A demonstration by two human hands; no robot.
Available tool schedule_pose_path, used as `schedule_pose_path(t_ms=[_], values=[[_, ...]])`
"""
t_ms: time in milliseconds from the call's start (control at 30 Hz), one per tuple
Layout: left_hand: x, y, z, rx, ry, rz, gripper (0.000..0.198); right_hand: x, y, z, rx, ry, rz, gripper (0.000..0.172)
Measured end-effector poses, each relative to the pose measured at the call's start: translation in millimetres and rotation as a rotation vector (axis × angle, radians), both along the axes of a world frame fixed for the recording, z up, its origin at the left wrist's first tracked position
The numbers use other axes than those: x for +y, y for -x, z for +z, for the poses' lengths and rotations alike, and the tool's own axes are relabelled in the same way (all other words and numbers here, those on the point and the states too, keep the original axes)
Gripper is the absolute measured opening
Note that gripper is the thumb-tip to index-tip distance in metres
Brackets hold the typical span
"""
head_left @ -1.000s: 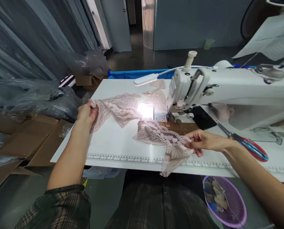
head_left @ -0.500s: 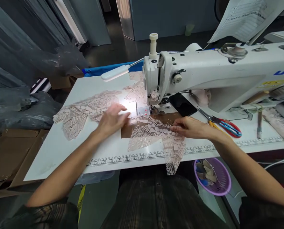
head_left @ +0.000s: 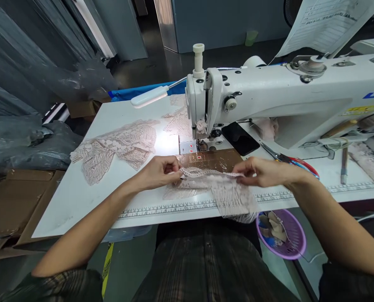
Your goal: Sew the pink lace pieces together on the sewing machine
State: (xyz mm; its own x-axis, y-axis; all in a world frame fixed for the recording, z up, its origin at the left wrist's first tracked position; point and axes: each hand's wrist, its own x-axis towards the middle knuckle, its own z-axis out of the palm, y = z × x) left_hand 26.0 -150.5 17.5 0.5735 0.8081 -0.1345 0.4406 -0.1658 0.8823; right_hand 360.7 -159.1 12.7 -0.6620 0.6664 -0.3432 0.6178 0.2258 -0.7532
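A pale pink lace piece (head_left: 216, 180) stretches between my two hands, in front of the sewing machine. My left hand (head_left: 162, 173) pinches its left end; a small dark tip shows at the fingertips, too small to name. At the other end, my right hand (head_left: 258, 171) has its thumb and fingers closed on the top edge. The lower part of the lace hangs blurred over the table's front edge. Behind it lies a shiny brown plate (head_left: 220, 158), just before the needle area of the white sewing machine (head_left: 262, 92). No fabric shows under the presser foot.
More lace (head_left: 120, 144) lies on the table at left, with another piece (head_left: 179, 119) behind the needle. A black phone (head_left: 240, 138), scissors (head_left: 270, 152) and red-blue handles sit at right. A purple basket (head_left: 295, 235) of scraps stands below. A ruler strip (head_left: 171, 208) runs along the front edge.
My left hand has come down and right from beside the needle plate and now pinches the lace. The lace has been drawn toward me and its top edge lifted; my right hand shifted slightly right.
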Motion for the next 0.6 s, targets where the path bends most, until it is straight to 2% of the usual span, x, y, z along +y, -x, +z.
schedule_pose_path(t_ms=[67, 133, 233, 333, 400, 467, 533, 600], values=[[-1.2, 9.1, 4.2, -0.063, 0.127, 0.113, 0.025, 16.7, 4.2, -1.9, 0.025, -0.017, -0.173, 0.024], [3.9, 15.6, 3.6, -0.046, 0.08, 0.22, 0.029, 32.0, 16.1, -3.7, -0.012, -0.098, -0.362, 0.023], [18.1, 22.6, -4.8, 0.17, -0.289, 0.341, 0.032, 43.1, 39.4, -4.3, -0.086, -0.215, -0.518, 0.021], [29.1, 26.8, -15.9, 0.374, -0.727, 0.371, 0.028, 39.2, 53.3, -3.8, -0.146, -0.314, -0.552, 0.018], [31.1, 27.3, -22.2, 0.354, -0.871, 0.225, 0.022, 32.9, 52.8, -4.3, -0.202, -0.371, -0.509, 0.022], [29.4, 25.2, -26.7, 0.275, -0.912, -0.037, 0.025, 27.5, 46.2, -5.5, -0.267, -0.405, -0.442, 0.023], [25.1, 21.0, -29.2, 0.25, -0.906, -0.276, 0.04, 25.0, 36.5, -6.7, -0.311, -0.414, -0.437, 0.018], [19.4, 15.6, -29.5, 0.29, -0.891, -0.41, 0.059, 25.5, 27.1, -7.4, -0.327, -0.407, -0.529, 0.016]])
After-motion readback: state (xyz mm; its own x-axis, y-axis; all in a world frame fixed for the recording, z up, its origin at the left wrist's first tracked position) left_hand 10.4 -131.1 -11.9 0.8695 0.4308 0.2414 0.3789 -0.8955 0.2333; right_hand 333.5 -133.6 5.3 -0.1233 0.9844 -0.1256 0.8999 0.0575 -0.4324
